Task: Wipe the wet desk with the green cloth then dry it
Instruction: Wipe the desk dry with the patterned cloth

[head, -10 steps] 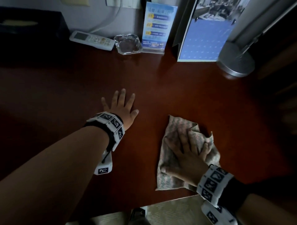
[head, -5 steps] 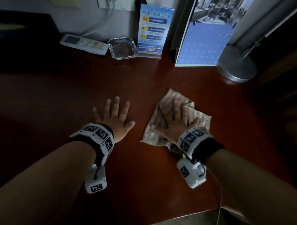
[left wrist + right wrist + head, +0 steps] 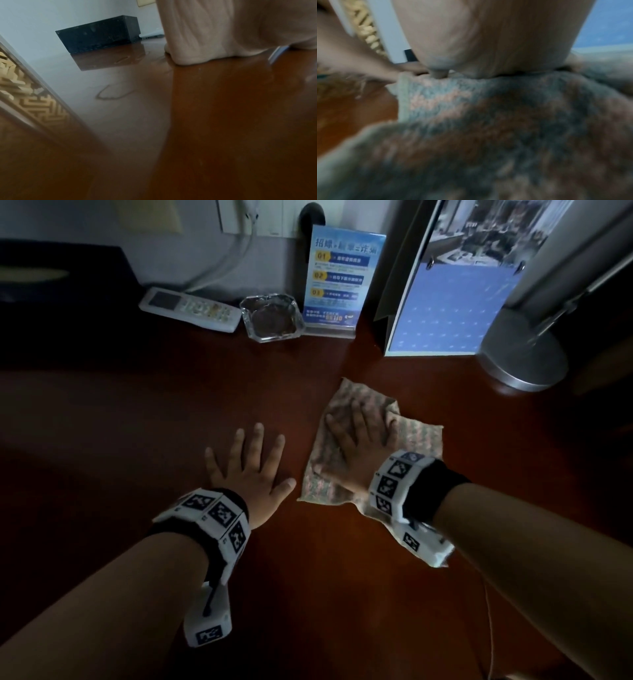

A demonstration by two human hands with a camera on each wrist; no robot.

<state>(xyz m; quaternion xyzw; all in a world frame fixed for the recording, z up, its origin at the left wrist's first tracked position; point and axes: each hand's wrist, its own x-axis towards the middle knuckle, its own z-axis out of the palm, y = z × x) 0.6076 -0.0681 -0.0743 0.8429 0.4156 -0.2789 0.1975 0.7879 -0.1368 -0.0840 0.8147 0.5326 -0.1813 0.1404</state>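
Note:
The green and pink patterned cloth (image 3: 416,440) lies spread on the dark red-brown desk (image 3: 144,419), right of centre. My right hand (image 3: 356,446) presses flat on the cloth with straight, spread fingers. In the right wrist view the cloth (image 3: 488,135) fills the picture under my palm (image 3: 488,37). My left hand (image 3: 250,467) rests flat on the bare desk just left of the cloth, fingers spread, holding nothing. A faint outlined wet mark (image 3: 113,92) shows on the desk (image 3: 223,121) in the left wrist view.
Along the back wall stand a white remote (image 3: 190,309), a glass ashtray (image 3: 272,318), a blue sign in a clear stand (image 3: 339,282), a standing calendar (image 3: 448,302) and a round metal lamp base (image 3: 524,354). A black box (image 3: 97,33) sits far left.
My right hand has pushed the cloth away from the near edge toward the back of the desk. My left hand stays flat on the desk.

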